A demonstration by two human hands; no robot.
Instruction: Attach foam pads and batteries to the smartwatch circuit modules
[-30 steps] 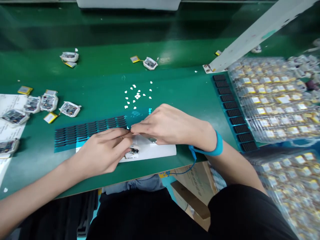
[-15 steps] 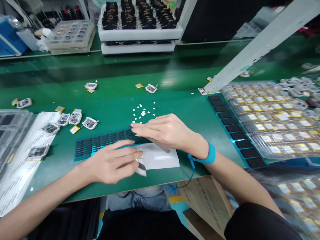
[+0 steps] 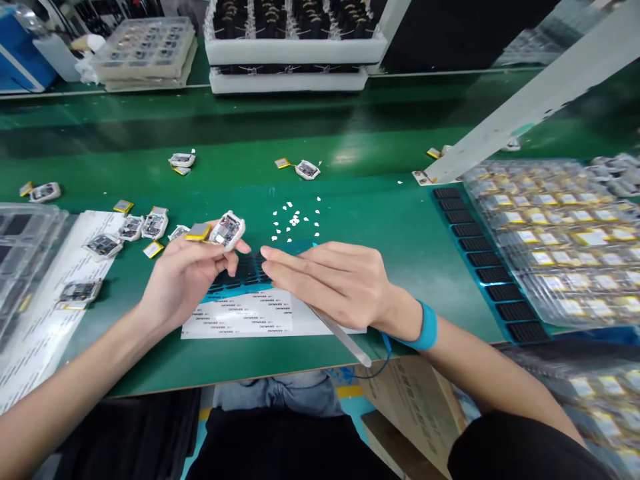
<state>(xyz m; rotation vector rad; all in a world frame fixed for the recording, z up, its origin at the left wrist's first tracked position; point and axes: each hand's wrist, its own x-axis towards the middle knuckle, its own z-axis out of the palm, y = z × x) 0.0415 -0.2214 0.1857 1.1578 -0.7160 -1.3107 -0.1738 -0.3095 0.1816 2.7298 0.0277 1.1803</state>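
Casing [image 3: 227,231], rounded, white-rimmed, pinched by left hand [image 3: 183,270], slim grey tool [image 3: 345,339] clamped in right hand [image 3: 340,280]

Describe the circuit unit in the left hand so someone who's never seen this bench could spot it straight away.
On the green bench, find the printed white sheet near the front, at the centre. By its left end, the left hand holds a white-rimmed circuit unit, with a yellow-edged flat piece beside it. Unlike the similar units lying around, this one is in the hand.
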